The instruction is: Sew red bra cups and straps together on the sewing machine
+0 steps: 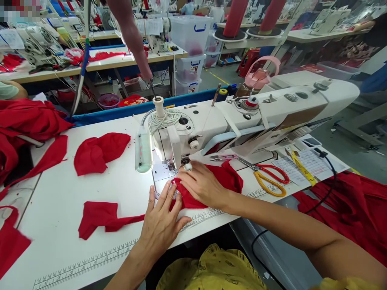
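A piece of red fabric (225, 177) lies bunched beneath the head of a white sewing machine (208, 125). My right hand (205, 185) is on this fabric close to the presser foot (171, 166), its fingers bent down and pressed together on the cloth; the machine's front knob hides some fingertips. My left hand (160, 221) lies flat with fingers spread, its fingertips at the left edge of the same cloth. A red fabric piece with a narrow strip (99, 219) stretches over the tabletop to my left hand. The needle tip cannot be made out.
Another red piece (101, 153) lies left of the machine, with a red heap (27, 125) beyond. Scissors (272, 179) and pink-handled thread snips (223, 157) lie right of my hands. A yellow tape measure (302, 167) rests on paper. Red cloth (347, 213) hangs at right.
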`<state>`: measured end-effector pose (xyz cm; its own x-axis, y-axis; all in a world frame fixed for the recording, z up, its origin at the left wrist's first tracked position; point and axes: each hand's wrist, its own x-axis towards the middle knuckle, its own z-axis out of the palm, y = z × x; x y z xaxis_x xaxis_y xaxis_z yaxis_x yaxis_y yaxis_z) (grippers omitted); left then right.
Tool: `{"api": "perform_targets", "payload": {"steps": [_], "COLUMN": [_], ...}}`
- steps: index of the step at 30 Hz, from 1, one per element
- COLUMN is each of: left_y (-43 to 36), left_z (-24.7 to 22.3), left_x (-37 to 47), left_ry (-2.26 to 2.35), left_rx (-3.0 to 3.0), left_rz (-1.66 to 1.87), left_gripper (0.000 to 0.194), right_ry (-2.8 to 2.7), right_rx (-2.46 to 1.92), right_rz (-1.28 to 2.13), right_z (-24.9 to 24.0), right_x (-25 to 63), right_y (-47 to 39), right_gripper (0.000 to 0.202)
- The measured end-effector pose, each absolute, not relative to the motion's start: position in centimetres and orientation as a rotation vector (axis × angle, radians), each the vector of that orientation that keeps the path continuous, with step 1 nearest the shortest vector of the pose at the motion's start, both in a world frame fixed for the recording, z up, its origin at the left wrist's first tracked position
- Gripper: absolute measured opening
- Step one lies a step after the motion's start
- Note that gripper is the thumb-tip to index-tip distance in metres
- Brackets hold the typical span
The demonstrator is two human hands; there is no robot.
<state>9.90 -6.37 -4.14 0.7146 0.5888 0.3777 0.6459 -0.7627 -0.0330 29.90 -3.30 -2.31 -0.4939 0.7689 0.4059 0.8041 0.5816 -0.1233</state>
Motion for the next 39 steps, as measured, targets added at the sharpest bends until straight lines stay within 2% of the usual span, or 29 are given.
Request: {"api": "perform_targets", "payload": {"steps": [3,11,21,27,32,39], "left_y": [-6.3,-6.1,-6.0,-6.0,-6.1,-6.2], "left_z": [-4.3,-4.2,-4.1,-4.1,-4.2,-4.4], "left_x": [9.8,9.9,10.0,10.1,10.0,10.0], "left_ry": [-1.014,-1.053,-1.052,-1.06,-1.039,-1.055], "left_rx": [-2.751,-2.734,-2.735,-2.739,-2.757,-2.774], "left_rz": [-0.496,-0.558,-0.532,-0.543,-0.536,-0.517], "left_gripper": [0.05,0.065,0.065,0.063,0.051,0.048], "right_ry": [-2.426,-2.439,-2.5,-2.487,-2.451,-2.407], "right_rx": [-1.074,-1.283,-1.299,-1.348,-1.362,-1.423], "right_rz": [-0.038,-0.05,0.017,0.036,0.049,0.108], "right_z": [-3.3,-4.4,-3.0,-2.4,-3.3,-3.9], "right_x": [30.3,30.8,30.9,30.2,29.5,29.4], "right_y": [-3.9,-4.1,-3.1,-2.2,-0.6,-0.8], "right_gripper": [0.025,0.026,0.034,0.023,0.03,0.029]}}
